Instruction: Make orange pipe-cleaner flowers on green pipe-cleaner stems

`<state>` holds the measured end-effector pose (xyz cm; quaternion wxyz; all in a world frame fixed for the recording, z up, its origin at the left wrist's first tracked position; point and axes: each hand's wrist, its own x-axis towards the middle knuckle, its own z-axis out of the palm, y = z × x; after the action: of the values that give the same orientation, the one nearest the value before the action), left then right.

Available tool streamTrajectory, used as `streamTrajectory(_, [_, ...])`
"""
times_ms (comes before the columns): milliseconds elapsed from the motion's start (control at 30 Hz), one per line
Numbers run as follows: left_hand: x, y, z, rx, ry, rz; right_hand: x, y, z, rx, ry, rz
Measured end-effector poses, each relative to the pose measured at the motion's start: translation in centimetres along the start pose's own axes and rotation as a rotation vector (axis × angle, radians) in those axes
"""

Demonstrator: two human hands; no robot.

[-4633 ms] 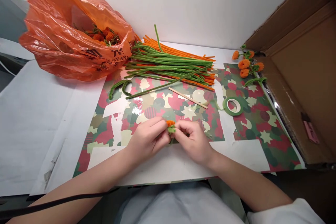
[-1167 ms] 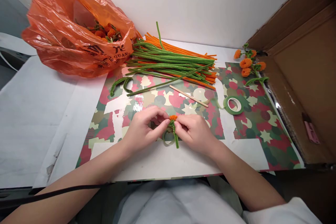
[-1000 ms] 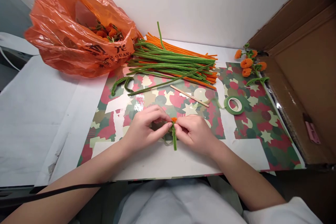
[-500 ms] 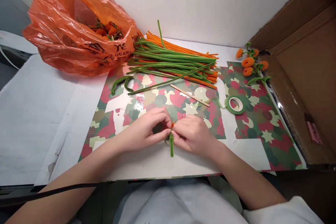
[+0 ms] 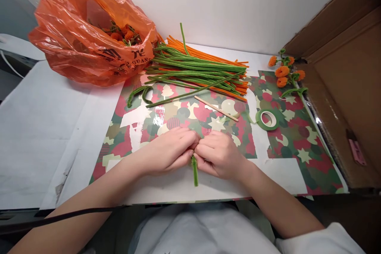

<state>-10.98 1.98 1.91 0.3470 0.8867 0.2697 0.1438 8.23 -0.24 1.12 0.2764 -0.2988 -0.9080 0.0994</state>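
Note:
A green pipe cleaner [image 5: 195, 172] pokes out toward me from between my two hands; its upper part is hidden by my fingers. My left hand [image 5: 174, 149] is closed, thumb and fingers pinched on it from the left. From the right, my right hand [image 5: 218, 154] is closed on the same piece, its curled fingers touching those of the left. Beyond the hands lie a thin wooden stick [image 5: 216, 108] and a roll of green tape [image 5: 267, 120] with a loose end.
Green pipe cleaners [image 5: 196, 63] and orange ones [image 5: 242, 87] lie piled at the back. An orange plastic bag [image 5: 92, 43] at the left holds orange flowers. More pipe-cleaner flowers [image 5: 281, 71] are at the right, by a cardboard box [image 5: 347, 87] with a pink cutter [image 5: 355, 147].
My left fingers have closed in over the upper part, hiding the bit of orange that showed. The green end now reaches slightly lower.

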Motion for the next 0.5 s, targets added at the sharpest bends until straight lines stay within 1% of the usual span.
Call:
streamTrajectory(100, [0.2, -0.2, 0.2, 0.083, 0.024, 0.049, 0.0, 0.0, 0.0, -0.006, 0.032, -0.005])
streamTrajectory(233, [0.3, -0.4, 0.2, 0.221, -0.010, 0.104, 0.0, 0.0, 0.1, 0.003, 0.051, 0.009])
streamTrajectory(333, [0.2, -0.4, 0.3, 0.243, 0.006, 0.086, -0.1, 0.1, 0.3, 0.016, 0.073, 0.021])
streamTrajectory(433, [0.2, -0.3, 0.7, 0.158, 0.032, 0.028, -0.4, 0.2, 0.8, 0.037, 0.111, 0.039])
streamTrajectory(500, [0.2, -0.2, 0.9, 0.102, 0.071, -0.044, -0.5, 0.3, 1.2, 0.064, 0.135, 0.066])
